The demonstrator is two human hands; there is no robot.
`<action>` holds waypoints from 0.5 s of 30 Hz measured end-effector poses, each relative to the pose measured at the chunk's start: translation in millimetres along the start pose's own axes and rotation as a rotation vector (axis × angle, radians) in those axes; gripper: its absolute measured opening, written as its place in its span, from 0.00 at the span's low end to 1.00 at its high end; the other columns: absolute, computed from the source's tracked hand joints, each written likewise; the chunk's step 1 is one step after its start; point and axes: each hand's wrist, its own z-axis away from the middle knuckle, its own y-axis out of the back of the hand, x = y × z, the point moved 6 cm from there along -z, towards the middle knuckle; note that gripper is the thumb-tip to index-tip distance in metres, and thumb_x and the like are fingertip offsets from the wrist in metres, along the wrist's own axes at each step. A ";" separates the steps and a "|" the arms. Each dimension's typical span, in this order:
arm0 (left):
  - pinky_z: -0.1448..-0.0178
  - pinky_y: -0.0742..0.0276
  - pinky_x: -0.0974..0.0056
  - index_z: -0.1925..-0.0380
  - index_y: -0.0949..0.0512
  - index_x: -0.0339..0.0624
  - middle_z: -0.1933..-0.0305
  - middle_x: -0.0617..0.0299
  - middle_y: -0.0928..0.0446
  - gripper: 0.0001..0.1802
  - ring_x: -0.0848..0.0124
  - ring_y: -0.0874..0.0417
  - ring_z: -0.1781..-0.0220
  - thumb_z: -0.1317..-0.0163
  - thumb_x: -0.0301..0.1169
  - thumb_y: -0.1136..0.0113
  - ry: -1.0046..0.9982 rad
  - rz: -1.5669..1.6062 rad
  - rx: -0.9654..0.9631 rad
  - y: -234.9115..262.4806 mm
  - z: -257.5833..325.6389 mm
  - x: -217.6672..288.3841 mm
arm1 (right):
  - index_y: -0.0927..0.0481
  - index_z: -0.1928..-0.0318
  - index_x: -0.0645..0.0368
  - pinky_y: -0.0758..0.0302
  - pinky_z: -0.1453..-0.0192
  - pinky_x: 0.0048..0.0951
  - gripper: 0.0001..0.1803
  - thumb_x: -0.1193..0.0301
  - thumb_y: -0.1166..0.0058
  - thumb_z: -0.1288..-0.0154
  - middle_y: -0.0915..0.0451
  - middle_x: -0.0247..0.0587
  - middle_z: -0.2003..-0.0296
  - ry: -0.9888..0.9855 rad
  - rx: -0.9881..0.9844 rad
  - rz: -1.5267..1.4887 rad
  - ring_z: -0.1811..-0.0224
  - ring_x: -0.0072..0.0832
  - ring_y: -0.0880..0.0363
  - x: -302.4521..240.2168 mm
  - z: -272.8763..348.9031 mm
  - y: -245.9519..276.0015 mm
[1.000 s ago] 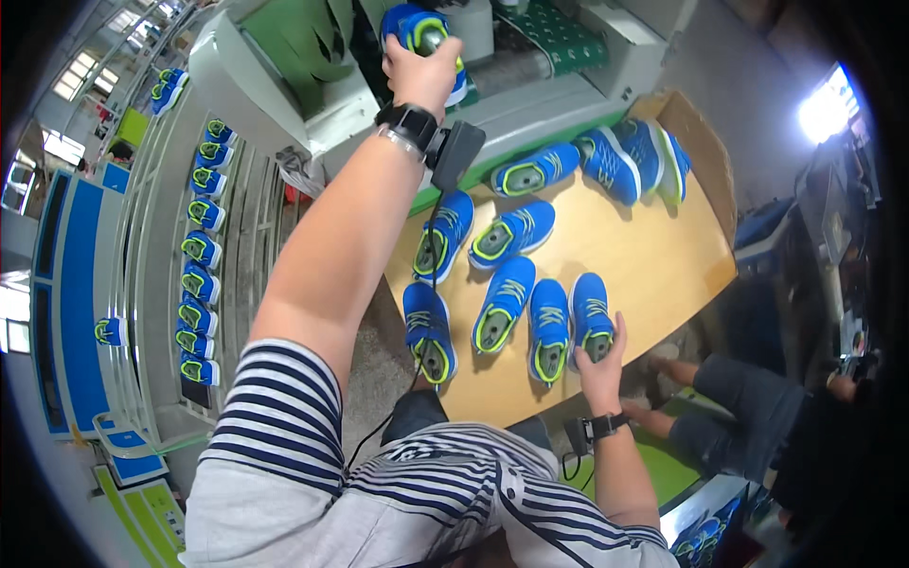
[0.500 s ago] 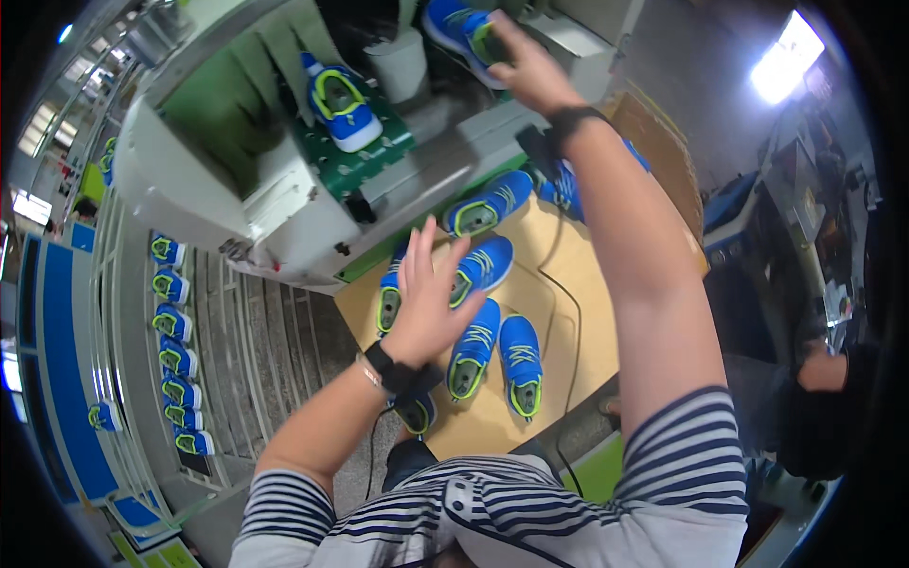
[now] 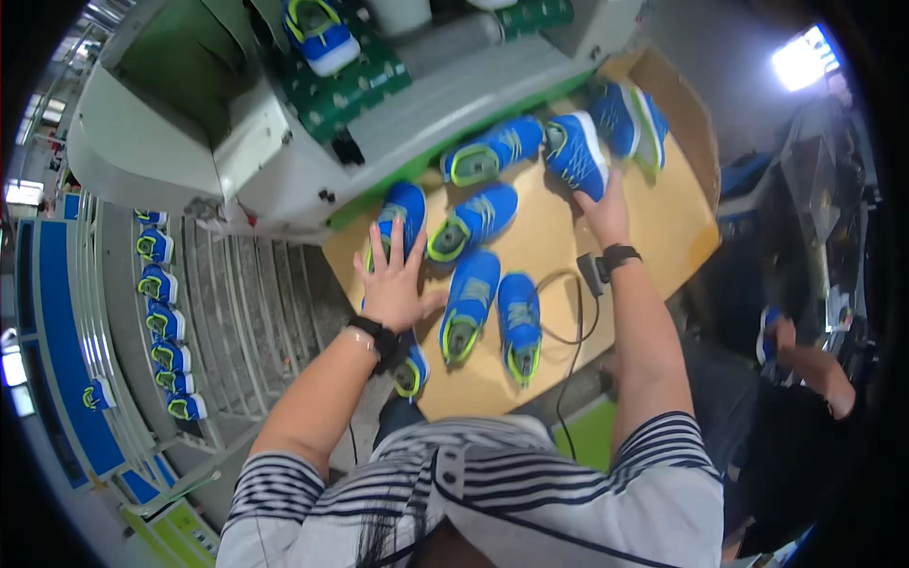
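I am looking down at a big grey and green machine (image 3: 284, 123) filling the top of the view, with one blue shoe (image 3: 320, 33) riding on its green belt. Below it the tan cardboard-coloured table (image 3: 663, 227) is spreading out to the right, carrying the blue shoes with lime-green trim. To the left, a grey rack (image 3: 123, 312) is holding a column of the same shoes (image 3: 156, 284). At the right edge another person's hand (image 3: 786, 333) is showing in the dark, well apart from my work.

My left hand (image 3: 393, 284) is lying flat with fingers spread, released, pressing on a blue shoe on the left side of the table (image 3: 409, 364) whose toe is sticking out beneath my wrist; another shoe (image 3: 405, 210) is just beyond my fingertips. My right hand (image 3: 606, 210) is reaching across the table and touching the heel end of a blue shoe near the machine (image 3: 578, 151); I cannot tell whether the fingers are closing on it or only resting against it. Between my hands, two shoes (image 3: 494, 317) are lying side by side, toes toward me. A black wristband device (image 3: 592, 273) with a cable is hanging at my right wrist.
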 end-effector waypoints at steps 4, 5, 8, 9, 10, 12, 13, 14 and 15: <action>0.30 0.55 0.17 0.20 0.47 0.62 0.15 0.49 0.68 0.60 0.36 0.71 0.16 0.50 0.64 0.29 -0.047 -0.041 0.014 -2.3 -3.7 3.1 | 0.35 0.34 0.57 0.23 0.44 0.44 0.38 0.66 0.30 0.42 0.20 0.60 0.49 -0.173 -0.077 -0.084 0.46 0.51 0.18 34.8 119.8 76.0; 0.30 0.55 0.17 0.21 0.47 0.62 0.15 0.48 0.67 0.60 0.36 0.72 0.16 0.50 0.64 0.29 -0.055 -0.046 0.006 -1.2 -4.5 5.6 | 0.34 0.34 0.58 0.23 0.44 0.43 0.38 0.65 0.29 0.42 0.20 0.59 0.49 -0.195 -0.100 -0.097 0.47 0.48 0.18 37.9 148.1 101.6; 0.29 0.58 0.18 0.20 0.49 0.60 0.15 0.45 0.67 0.62 0.35 0.72 0.16 0.50 0.64 0.28 -0.071 0.103 -0.007 3.6 -2.8 0.4 | 0.29 0.39 0.61 0.24 0.43 0.28 0.28 0.70 0.33 0.36 0.20 0.44 0.49 -0.312 0.026 -0.313 0.50 0.28 0.20 35.4 208.1 173.9; 0.28 0.61 0.18 0.20 0.51 0.58 0.15 0.43 0.64 0.63 0.35 0.71 0.16 0.50 0.62 0.26 -0.055 0.206 0.005 8.7 -3.4 -1.0 | 0.27 0.41 0.63 0.24 0.43 0.28 0.25 0.71 0.35 0.35 0.19 0.42 0.50 -0.347 0.070 -0.376 0.50 0.27 0.21 12.1 218.0 196.5; 0.27 0.64 0.19 0.20 0.52 0.57 0.16 0.43 0.61 0.66 0.37 0.70 0.16 0.53 0.60 0.23 -0.042 0.281 0.096 10.4 -4.2 3.0 | 0.24 0.44 0.64 0.24 0.43 0.28 0.20 0.69 0.38 0.31 0.18 0.41 0.52 -0.359 0.083 -0.283 0.50 0.26 0.21 2.3 229.4 219.5; 0.22 0.63 0.27 0.20 0.53 0.57 0.16 0.43 0.60 0.67 0.39 0.68 0.16 0.55 0.59 0.22 -0.305 0.274 0.201 51.4 14.6 54.1 | 0.20 0.47 0.64 0.24 0.43 0.28 0.17 0.64 0.42 0.28 0.16 0.40 0.54 -0.410 0.096 -0.276 0.51 0.26 0.20 -15.2 245.6 244.4; 0.21 0.62 0.31 0.20 0.52 0.56 0.16 0.43 0.60 0.68 0.38 0.66 0.16 0.55 0.59 0.21 -0.575 0.399 0.182 53.9 26.4 81.6 | 0.18 0.49 0.64 0.24 0.44 0.27 0.18 0.62 0.45 0.27 0.16 0.40 0.55 -0.403 0.080 -0.290 0.52 0.26 0.20 -27.6 248.5 246.5; 0.19 0.61 0.35 0.20 0.52 0.55 0.16 0.43 0.60 0.68 0.38 0.65 0.16 0.56 0.59 0.21 -0.843 0.523 0.161 57.2 42.0 106.6 | 0.18 0.49 0.64 0.24 0.44 0.28 0.18 0.62 0.46 0.26 0.16 0.40 0.55 -0.415 0.024 -0.376 0.52 0.26 0.19 -42.3 247.2 240.9; 0.18 0.59 0.39 0.20 0.51 0.53 0.16 0.44 0.58 0.66 0.40 0.62 0.16 0.54 0.54 0.21 -0.941 0.531 0.027 60.9 58.2 130.4 | 0.17 0.49 0.64 0.24 0.44 0.28 0.18 0.62 0.47 0.25 0.15 0.40 0.55 -0.424 -0.029 -0.458 0.53 0.26 0.19 -59.6 241.1 233.3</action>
